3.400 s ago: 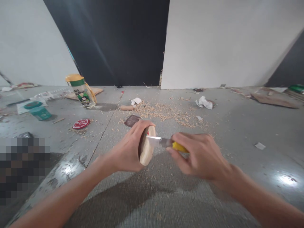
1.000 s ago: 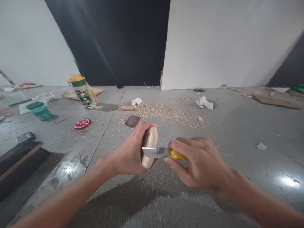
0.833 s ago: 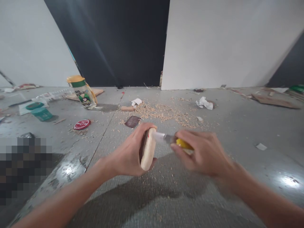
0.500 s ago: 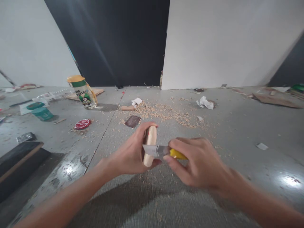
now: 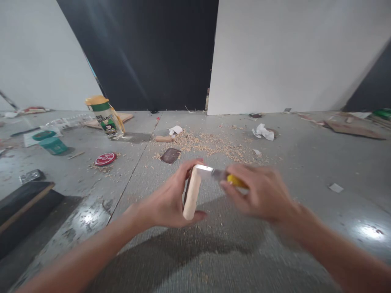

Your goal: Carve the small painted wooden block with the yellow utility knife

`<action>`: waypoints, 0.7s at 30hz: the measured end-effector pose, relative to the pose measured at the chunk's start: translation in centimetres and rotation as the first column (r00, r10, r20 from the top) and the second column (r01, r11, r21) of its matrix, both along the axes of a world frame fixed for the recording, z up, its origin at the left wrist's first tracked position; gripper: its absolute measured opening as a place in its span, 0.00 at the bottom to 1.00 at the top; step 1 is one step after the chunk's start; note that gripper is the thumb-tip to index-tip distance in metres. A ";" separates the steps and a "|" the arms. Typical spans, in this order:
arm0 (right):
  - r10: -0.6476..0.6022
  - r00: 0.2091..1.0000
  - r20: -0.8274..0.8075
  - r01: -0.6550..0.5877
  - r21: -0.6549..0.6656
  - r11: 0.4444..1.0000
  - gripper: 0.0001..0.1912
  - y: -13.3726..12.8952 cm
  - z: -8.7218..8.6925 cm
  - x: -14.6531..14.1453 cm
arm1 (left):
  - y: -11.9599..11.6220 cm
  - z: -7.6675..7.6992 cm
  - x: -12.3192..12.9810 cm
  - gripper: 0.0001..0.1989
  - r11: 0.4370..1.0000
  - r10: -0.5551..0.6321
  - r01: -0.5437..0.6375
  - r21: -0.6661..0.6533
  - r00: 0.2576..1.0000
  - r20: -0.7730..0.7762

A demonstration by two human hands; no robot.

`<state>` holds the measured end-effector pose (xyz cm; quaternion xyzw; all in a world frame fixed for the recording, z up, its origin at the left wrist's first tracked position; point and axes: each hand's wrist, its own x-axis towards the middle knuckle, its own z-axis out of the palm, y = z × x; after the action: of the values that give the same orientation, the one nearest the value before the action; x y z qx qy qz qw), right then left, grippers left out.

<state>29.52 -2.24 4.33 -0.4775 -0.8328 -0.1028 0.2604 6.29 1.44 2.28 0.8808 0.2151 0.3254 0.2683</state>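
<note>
My left hand [image 5: 169, 197] grips a small pale piece of wood [image 5: 192, 195] by its ends, holding it nearly upright above the floor. A darker layer shows along the wood's left side. Closed around a yellow handle, my right hand [image 5: 259, 191] holds a utility knife [image 5: 236, 181], slightly blurred. Its flat metal blade points left and lies at the upper end of the wood; whether it touches cannot be made out. Beyond the hands, a dark brown flat piece [image 5: 171, 155] and wood shavings [image 5: 210, 144] lie on the floor.
A tumbler [image 5: 106, 118] with a yellow lid, a teal container [image 5: 53, 145] and a red round lid [image 5: 105, 158] stand or lie at left. A black block [image 5: 27, 211] is nearer. Crumpled paper [image 5: 263, 132] lies right of the shavings, before the white panel [image 5: 290, 57].
The knife blade has moved from the lower middle of the wood up to its upper end, with my right hand shifting up and right. The wood has turned slightly in my left hand.
</note>
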 end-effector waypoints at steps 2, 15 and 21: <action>-0.088 0.995 -0.037 0.090 0.029 0.996 0.17 0.7 0.2 1.0 | -0.1 0.0 0.1 0.47 1.000 -0.010 0.010 -0.020 1.000 -0.007; 0.110 0.994 0.013 -0.107 -0.123 0.987 0.16 -2.8 0.4 -2.8 | 0.2 -0.7 0.4 0.52 0.992 -0.026 0.036 -0.121 0.996 0.084; 0.093 0.995 0.031 -0.091 -0.072 0.993 0.15 -2.1 0.4 -2.1 | 0.2 -0.6 0.3 0.50 0.990 -0.031 0.039 -0.135 0.998 0.060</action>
<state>27.41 -4.30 4.77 -0.4456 -0.8615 -0.0695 0.2334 6.59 1.63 1.70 0.8544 0.2134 0.3306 0.3394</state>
